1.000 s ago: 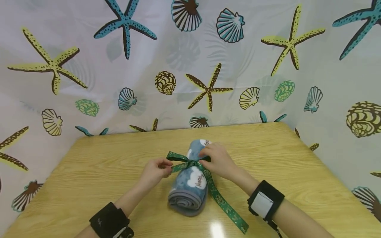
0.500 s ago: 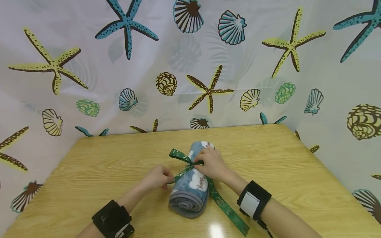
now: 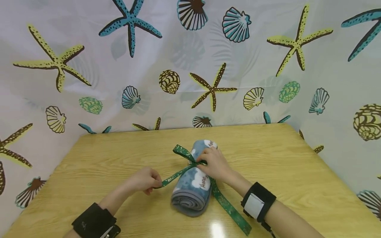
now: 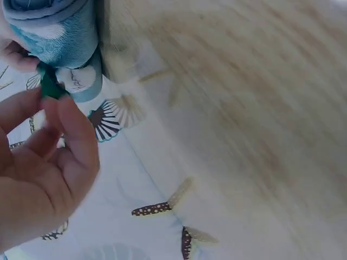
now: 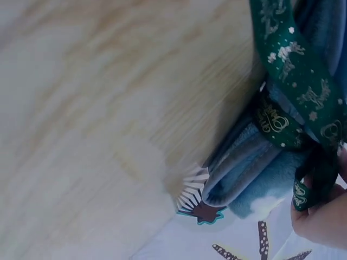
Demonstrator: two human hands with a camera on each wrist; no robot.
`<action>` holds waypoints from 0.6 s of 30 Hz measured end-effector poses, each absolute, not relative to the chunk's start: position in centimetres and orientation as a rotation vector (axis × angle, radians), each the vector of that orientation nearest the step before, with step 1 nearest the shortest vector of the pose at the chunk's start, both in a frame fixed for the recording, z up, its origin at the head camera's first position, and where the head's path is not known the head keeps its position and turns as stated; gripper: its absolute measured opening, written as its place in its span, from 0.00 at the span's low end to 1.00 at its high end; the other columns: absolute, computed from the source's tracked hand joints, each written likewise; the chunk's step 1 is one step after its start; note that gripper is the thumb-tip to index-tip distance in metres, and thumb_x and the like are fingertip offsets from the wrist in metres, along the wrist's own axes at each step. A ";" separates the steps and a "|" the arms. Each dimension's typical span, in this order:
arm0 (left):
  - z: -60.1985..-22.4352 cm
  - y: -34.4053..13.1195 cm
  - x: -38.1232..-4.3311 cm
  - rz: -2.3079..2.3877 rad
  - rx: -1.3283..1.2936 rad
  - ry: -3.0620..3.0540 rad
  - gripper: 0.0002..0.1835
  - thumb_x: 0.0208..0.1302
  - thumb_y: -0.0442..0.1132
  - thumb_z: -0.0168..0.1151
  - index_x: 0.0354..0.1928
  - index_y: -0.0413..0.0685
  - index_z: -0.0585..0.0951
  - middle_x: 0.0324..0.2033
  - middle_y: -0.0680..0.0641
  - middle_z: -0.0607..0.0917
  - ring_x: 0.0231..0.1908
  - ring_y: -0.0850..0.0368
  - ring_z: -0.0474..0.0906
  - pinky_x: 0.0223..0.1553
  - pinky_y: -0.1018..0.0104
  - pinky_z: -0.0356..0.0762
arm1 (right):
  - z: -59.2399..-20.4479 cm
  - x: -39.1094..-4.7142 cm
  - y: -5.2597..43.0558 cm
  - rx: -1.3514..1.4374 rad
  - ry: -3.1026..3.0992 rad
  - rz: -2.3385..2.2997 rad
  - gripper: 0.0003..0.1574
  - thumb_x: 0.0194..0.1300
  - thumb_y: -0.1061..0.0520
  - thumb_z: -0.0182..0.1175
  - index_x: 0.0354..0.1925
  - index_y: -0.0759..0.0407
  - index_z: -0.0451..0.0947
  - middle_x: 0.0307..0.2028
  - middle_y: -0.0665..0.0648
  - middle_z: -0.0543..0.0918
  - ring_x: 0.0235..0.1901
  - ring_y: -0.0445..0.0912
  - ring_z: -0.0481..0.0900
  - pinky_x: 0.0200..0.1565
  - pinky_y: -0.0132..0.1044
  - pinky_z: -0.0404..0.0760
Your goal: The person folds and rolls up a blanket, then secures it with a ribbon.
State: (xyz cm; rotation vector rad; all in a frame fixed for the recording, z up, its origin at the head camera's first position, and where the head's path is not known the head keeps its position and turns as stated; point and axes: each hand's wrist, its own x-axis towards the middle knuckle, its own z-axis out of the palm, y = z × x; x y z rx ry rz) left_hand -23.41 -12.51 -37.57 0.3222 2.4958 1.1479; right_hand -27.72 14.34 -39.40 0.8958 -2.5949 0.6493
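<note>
A rolled blue blanket (image 3: pixel 190 185) with white cloud shapes and grey edging lies on the table, its spiral end toward me. Round its middle runs a green printed ribbon (image 3: pixel 177 174), knotted on top, with one loop standing up at the left. My left hand (image 3: pixel 146 180) pinches a ribbon tail and draws it taut to the lower left; the left wrist view shows the green ribbon (image 4: pixel 50 85) between thumb and fingers. At the knot, my right hand (image 3: pixel 215 163) pinches a ribbon loop (image 5: pixel 317 184). Another long tail (image 3: pixel 229 206) trails off the blanket's right side.
The wood-grain table (image 3: pixel 119 148) extends to both sides of the blanket. A white cloth (image 3: pixel 166 109) printed with starfish and shells hangs behind the table and along its sides. Black bands (image 3: pixel 258 201) circle both wrists.
My left hand has moved down and left, pulling its ribbon tail out longer and straighter. The right hand has drawn in closer to the knot.
</note>
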 end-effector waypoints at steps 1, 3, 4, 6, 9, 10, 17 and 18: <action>-37.5 -12.2 -23.7 1.115 0.310 2.539 0.09 0.61 0.36 0.58 0.38 0.37 0.79 0.25 0.46 0.77 0.24 0.56 0.73 0.29 0.60 0.76 | -39.3 -27.7 14.7 0.868 -2.593 0.697 0.09 0.54 0.56 0.67 0.36 0.57 0.83 0.36 0.54 0.79 0.38 0.50 0.73 0.41 0.45 0.70; -37.2 -11.7 -24.5 1.056 0.293 2.640 0.15 0.64 0.41 0.57 0.46 0.37 0.77 0.36 0.40 0.79 0.34 0.49 0.76 0.33 0.55 0.76 | -38.8 -27.6 15.5 0.762 -2.608 0.816 0.13 0.57 0.55 0.65 0.40 0.60 0.82 0.39 0.57 0.79 0.41 0.52 0.74 0.42 0.47 0.71; -37.0 -11.3 -25.1 1.045 0.280 2.686 0.19 0.65 0.44 0.55 0.50 0.36 0.75 0.41 0.37 0.78 0.39 0.45 0.76 0.37 0.53 0.75 | -38.5 -27.6 16.0 0.685 -2.628 0.883 0.14 0.59 0.53 0.63 0.41 0.62 0.81 0.39 0.58 0.79 0.41 0.53 0.74 0.42 0.47 0.72; -36.5 -10.5 -26.6 1.055 0.245 2.759 0.27 0.67 0.49 0.52 0.58 0.34 0.70 0.50 0.32 0.75 0.48 0.39 0.73 0.44 0.49 0.73 | -38.0 -27.6 16.9 0.493 -2.696 0.993 0.19 0.62 0.49 0.60 0.42 0.63 0.80 0.40 0.59 0.79 0.41 0.53 0.75 0.41 0.47 0.73; -36.2 -9.3 -29.0 1.155 0.192 2.719 0.33 0.68 0.54 0.47 0.61 0.31 0.66 0.54 0.31 0.73 0.53 0.36 0.70 0.49 0.47 0.70 | -37.5 -28.0 18.0 0.274 -2.858 1.172 0.25 0.64 0.44 0.55 0.39 0.65 0.80 0.35 0.60 0.80 0.35 0.52 0.77 0.34 0.44 0.74; -36.3 -8.9 -29.7 1.191 0.171 2.678 0.34 0.69 0.55 0.47 0.62 0.30 0.65 0.54 0.32 0.73 0.54 0.37 0.70 0.50 0.47 0.69 | -37.5 -28.1 18.2 0.226 -2.917 1.235 0.25 0.64 0.43 0.54 0.37 0.65 0.80 0.33 0.59 0.80 0.33 0.51 0.77 0.32 0.42 0.74; -37.9 -6.9 -31.6 1.400 0.064 2.539 0.15 0.67 0.42 0.53 0.42 0.35 0.79 0.37 0.40 0.81 0.41 0.45 0.75 0.42 0.56 0.72 | -38.5 -28.1 18.6 0.125 -2.941 1.702 0.16 0.64 0.56 0.53 0.23 0.64 0.75 0.20 0.53 0.75 0.20 0.42 0.70 0.21 0.32 0.64; -38.0 -6.8 -31.6 1.442 0.054 2.541 0.13 0.66 0.40 0.54 0.38 0.36 0.80 0.34 0.42 0.80 0.39 0.46 0.74 0.40 0.57 0.71 | -38.5 -28.1 18.6 0.125 -2.911 1.705 0.15 0.64 0.58 0.53 0.23 0.63 0.74 0.20 0.53 0.75 0.21 0.42 0.69 0.22 0.33 0.65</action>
